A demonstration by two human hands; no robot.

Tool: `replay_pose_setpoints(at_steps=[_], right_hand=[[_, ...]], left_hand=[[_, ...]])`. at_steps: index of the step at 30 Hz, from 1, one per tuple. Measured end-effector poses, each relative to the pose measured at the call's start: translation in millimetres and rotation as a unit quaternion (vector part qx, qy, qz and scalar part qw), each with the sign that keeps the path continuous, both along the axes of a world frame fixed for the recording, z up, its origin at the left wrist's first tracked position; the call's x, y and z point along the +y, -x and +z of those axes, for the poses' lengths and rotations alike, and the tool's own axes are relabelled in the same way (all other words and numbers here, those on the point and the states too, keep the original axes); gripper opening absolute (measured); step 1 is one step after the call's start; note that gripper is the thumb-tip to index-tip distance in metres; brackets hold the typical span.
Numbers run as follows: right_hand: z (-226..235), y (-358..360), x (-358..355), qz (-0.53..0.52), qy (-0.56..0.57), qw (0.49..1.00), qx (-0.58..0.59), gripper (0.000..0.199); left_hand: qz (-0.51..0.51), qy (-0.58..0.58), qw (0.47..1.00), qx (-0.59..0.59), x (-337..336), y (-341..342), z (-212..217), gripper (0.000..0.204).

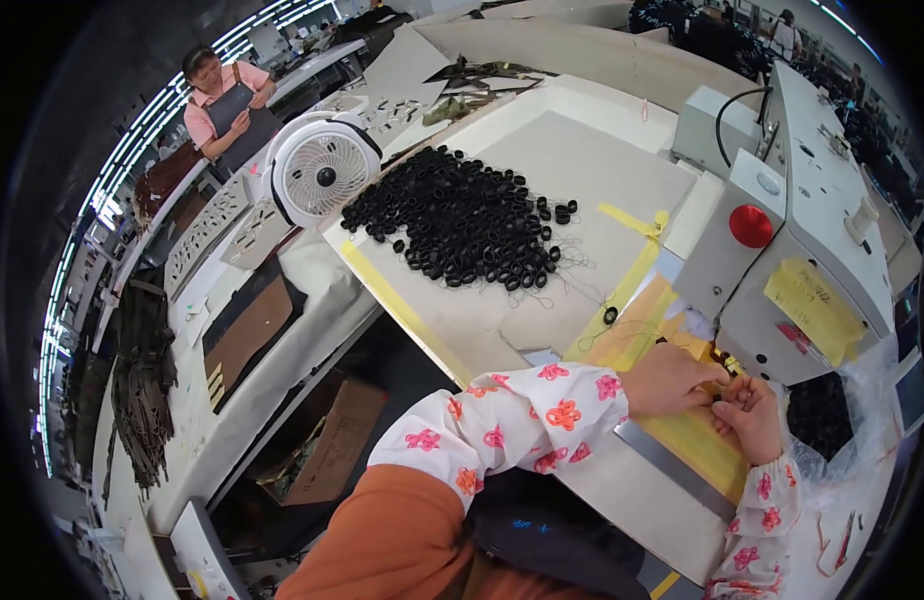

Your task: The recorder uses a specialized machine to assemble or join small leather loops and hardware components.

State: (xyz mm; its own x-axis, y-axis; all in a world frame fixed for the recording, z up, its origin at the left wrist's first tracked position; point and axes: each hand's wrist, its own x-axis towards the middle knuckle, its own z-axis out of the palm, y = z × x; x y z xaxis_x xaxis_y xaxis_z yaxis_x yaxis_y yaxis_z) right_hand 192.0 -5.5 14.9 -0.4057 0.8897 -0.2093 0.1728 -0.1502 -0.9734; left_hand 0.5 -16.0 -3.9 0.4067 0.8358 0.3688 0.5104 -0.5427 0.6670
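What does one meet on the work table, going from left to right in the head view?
White fan → pile of black rings → single black ring → left hand → right hand → red knob on the grey machine.

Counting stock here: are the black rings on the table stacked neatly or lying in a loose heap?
Loose heap: the black rings sprawl unevenly over the table, with strays around the edges and one single ring lying apart.

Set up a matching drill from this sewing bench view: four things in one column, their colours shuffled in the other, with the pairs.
Things:
1. desk fan
2. pile of small rings
3. round knob on the sewing machine
4. tape strip along the table edge

Colours:
A. red
B. yellow
C. white
D. black

Pairs: 1-C, 2-D, 3-A, 4-B
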Motion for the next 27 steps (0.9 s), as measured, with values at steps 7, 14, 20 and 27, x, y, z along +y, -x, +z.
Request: replay_pose_setpoints(at_steps=[7,14,20,27], right_hand=[[7,2,2,0.012,-0.005,0.999,-0.048,0.014],[-13,14,-8,-0.137,-0.298,0.933,-0.146,0.015],[-23,10,-3,-0.151,-0.349,0.909,-0.172,0.010],[-20,12,-1,-0.176,-0.366,0.898,-0.169,0.007]], left_hand=[[-0.007,-0.029,0.999,0.016,6,-2,-4,0.014],[0.032,-0.021,0.997,0.063,18,-5,0,0.014],[0.050,0.006,0.994,0.096,23,-14,-1,0.017],[0.100,0.078,0.990,0.066,28,-15,-3,0.026]])
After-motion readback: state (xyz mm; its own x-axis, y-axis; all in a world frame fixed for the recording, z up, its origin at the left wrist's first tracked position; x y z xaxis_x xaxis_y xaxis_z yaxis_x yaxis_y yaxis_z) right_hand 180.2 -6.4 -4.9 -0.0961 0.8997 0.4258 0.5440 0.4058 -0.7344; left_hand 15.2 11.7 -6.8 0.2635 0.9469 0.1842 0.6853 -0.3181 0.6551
